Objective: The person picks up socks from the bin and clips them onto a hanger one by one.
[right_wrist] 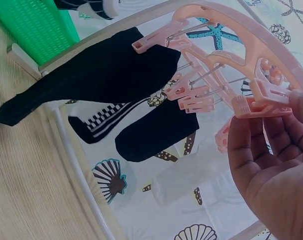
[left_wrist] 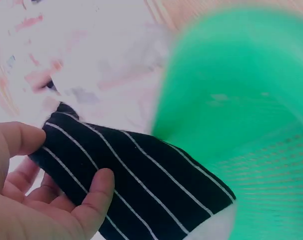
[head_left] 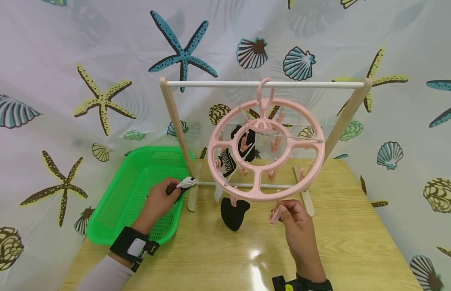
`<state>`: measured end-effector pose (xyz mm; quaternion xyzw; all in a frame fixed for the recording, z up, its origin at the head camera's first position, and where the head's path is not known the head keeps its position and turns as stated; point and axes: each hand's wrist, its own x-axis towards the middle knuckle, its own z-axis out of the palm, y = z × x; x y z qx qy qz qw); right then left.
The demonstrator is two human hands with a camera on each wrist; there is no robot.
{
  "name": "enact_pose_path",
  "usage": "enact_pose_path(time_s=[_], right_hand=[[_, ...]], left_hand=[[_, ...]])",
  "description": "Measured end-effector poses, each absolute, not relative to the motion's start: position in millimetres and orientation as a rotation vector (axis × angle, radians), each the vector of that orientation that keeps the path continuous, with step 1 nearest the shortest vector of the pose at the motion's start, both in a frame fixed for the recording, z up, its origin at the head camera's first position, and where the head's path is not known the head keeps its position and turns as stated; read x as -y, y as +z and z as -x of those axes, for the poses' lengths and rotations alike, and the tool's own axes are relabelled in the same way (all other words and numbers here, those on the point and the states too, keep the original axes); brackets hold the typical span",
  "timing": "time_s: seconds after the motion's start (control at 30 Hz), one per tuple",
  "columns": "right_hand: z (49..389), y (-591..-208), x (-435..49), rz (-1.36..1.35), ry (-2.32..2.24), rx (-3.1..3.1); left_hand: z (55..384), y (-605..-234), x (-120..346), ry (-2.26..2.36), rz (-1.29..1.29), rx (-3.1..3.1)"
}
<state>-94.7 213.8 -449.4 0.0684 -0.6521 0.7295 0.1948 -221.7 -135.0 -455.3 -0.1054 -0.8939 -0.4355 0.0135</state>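
My left hand (head_left: 160, 202) grips a black sock with thin white stripes (left_wrist: 136, 175) beside the green basket's right rim; its white end shows in the head view. A pink clothespin (head_left: 276, 215) is pinched between the thumb and fingers of my right hand (head_left: 299, 226), at the front of the round pink hanger (head_left: 212, 151). From other clips hang a black sock (head_left: 233, 214) at the front left, a black-and-white checked sock (right_wrist: 101, 122), another black sock (right_wrist: 156, 132) and a white sock (right_wrist: 181, 180).
The hanger hooks over the white rod (head_left: 214, 84) of a wooden-sided stand (head_left: 174, 117). A green plastic basket (head_left: 112, 194) stands left of it on the wooden table (head_left: 210, 258). Behind hangs a shell-and-starfish patterned sheet (head_left: 225, 24).
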Motion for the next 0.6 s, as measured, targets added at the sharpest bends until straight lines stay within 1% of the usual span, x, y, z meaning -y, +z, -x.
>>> enact_pose_path(time_s=[0.2,0.33,0.6], right_hand=[[96,-450,-214,-0.231,2.037,1.804],[96,-450,-215,-0.275,2.045,1.795],[98,-450,-215,-0.348,2.035,1.794]], left_hand=[[192,-436,103,-1.264,0.645,2.7],[169,-435,82,-1.267,0.797,2.682],[132,-447,47,-1.489,0.875,2.649]])
